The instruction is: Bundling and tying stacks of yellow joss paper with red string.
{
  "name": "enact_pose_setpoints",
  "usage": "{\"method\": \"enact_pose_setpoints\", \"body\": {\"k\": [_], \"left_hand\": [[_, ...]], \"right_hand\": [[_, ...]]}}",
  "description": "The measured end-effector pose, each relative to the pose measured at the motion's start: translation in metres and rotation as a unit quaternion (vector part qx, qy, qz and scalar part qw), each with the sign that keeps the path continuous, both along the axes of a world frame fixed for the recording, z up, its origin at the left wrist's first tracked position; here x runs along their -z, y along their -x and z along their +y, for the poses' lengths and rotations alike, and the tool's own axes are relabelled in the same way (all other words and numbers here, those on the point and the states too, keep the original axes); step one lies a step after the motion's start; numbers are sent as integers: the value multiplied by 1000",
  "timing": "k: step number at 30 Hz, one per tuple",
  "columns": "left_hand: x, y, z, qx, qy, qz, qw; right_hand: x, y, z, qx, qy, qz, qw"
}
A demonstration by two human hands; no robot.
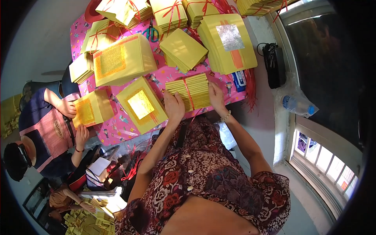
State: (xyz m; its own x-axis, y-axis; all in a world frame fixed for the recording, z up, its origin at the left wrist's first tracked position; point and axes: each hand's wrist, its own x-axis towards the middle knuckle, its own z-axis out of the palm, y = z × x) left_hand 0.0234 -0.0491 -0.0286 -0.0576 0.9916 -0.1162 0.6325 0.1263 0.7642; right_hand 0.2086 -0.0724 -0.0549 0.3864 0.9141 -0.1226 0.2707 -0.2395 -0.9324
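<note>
A bundle of folded yellow paper (200, 93) lies near the table's front edge, with a red tie (188, 91) round its middle. My left hand (174, 106) closes on its left end, and my right hand (216, 97) grips the right end. To the left of my left hand is a yellow paper stack (153, 98) with a gold square on top. Beyond the bundle sits a plain yellow stack (184, 50). Farther right stands a taller stack (250, 55) bearing a silver square and an orange stripe.
A pink patterned cloth (113, 135) covers the table. Teal-handled scissors (152, 34) lie among tied bundles (168, 13) at the back. On the left, a co-worker's hands (67, 109) handle a yellow stack. A plastic bottle (297, 105) and black case (274, 66) are by the window.
</note>
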Motion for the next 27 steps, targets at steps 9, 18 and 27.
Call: {"method": "enact_pose_setpoints", "body": {"k": [9, 18, 27], "left_hand": [[-4, 3, -3, -12, 10, 19, 1000], [-8, 6, 12, -69, 40, -193, 978], [0, 1, 6, -95, 35, -152, 983]], "right_hand": [[-1, -7, -1, -44, 4, -10, 999], [-6, -1, 6, -26, 41, -37, 998], [-5, 16, 7, 62, 54, 19, 996]]}}
